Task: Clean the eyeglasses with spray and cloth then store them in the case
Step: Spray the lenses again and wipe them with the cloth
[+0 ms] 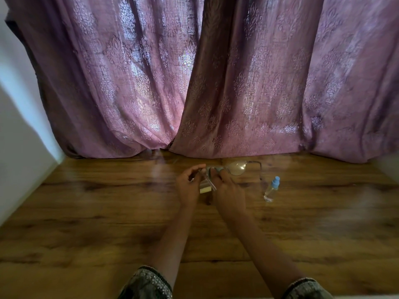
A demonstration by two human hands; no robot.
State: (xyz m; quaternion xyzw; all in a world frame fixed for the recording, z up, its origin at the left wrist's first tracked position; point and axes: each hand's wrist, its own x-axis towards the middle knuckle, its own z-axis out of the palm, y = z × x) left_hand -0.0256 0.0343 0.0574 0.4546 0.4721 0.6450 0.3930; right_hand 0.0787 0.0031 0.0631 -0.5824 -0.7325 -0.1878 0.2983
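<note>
Both hands meet over the wooden table (86, 212), toward its far edge and about midway along it. The left hand (187, 186) is curled, its fingertips pinched on the left end of the eyeglasses (236, 168), where a temple arm angles down toward the person. The right hand (230, 190) is closed on the middle of the frame, its fingers pressing a small pale blue-grey cloth (212, 170) against the left lens, which the cloth and fingers hide. The right lens shows clearly, lifted just off the table surface, with its thin dark temple arm reaching out to the right and bending down.

Beneath the hands, between the wrists, a small pale box-like thing (205, 188) lies on the table; it is mostly covered, and whether it is the case cannot be told. To the right of the right hand, apart from it, a clear spray bottle (271, 189) with a light blue cap stands tilted in the picture, near the far edge and just beyond the tip of the right temple arm.

A pink patterned curtain (194, 72) hangs along the far edge, its folds touching the table behind the eyeglasses. A white wall (19, 126) runs along the left edge. Dark patterned sleeves (149, 283) show at the near edge.
</note>
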